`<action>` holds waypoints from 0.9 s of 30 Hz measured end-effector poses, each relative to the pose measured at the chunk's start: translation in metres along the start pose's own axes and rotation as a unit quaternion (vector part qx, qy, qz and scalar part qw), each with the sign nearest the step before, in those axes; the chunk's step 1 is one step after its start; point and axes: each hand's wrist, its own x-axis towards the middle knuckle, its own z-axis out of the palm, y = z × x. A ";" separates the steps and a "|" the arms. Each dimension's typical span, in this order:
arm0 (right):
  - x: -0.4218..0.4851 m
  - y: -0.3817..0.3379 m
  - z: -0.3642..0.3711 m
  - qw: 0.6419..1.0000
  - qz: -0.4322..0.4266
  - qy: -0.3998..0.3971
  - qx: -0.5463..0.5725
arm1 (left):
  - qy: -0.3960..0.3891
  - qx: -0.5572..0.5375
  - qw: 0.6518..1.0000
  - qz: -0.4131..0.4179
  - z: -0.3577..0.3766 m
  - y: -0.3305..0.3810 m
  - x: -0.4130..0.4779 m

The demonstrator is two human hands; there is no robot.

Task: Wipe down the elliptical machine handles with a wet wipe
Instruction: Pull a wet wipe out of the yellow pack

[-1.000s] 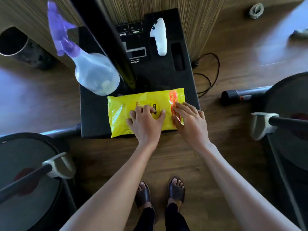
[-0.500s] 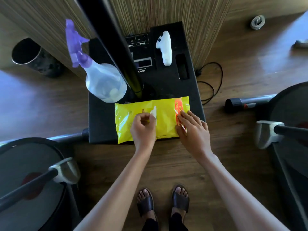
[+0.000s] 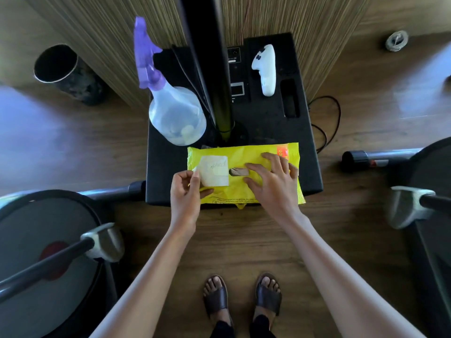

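The left hand point(image 3: 185, 191) pinches the peeled-back flap point(image 3: 214, 170) of the yellow wipes pack point(image 3: 244, 191) (opening exposed). The right hand point(image 3: 273, 179), fingers spread and holding nothing, reaches to draw out a wipe

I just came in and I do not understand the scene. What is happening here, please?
A person stands over a black base on the floor and opens a yellow pack of wet wipes. The left hand holds the peeled-back white sticker flap, and the slot under it is uncovered. The right hand presses on the pack beside the slot. No wipe is out yet. A spray bottle stands behind the pack.
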 end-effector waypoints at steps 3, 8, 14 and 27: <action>0.005 -0.004 0.003 1.000 -0.007 -0.014 -0.021 | -0.015 -0.010 1.000 -0.009 -0.002 -0.001 0.002; 0.007 -0.006 0.007 1.000 0.002 0.004 -0.026 | -0.023 -0.004 1.000 -0.002 -0.001 -0.001 0.001; 0.001 -0.006 -0.001 0.997 -0.002 0.061 0.043 | -0.019 0.011 0.999 0.029 0.002 0.004 -0.001; -0.019 0.024 -0.080 0.958 0.106 0.199 0.177 | -0.090 0.143 0.969 0.180 0.060 0.027 -0.028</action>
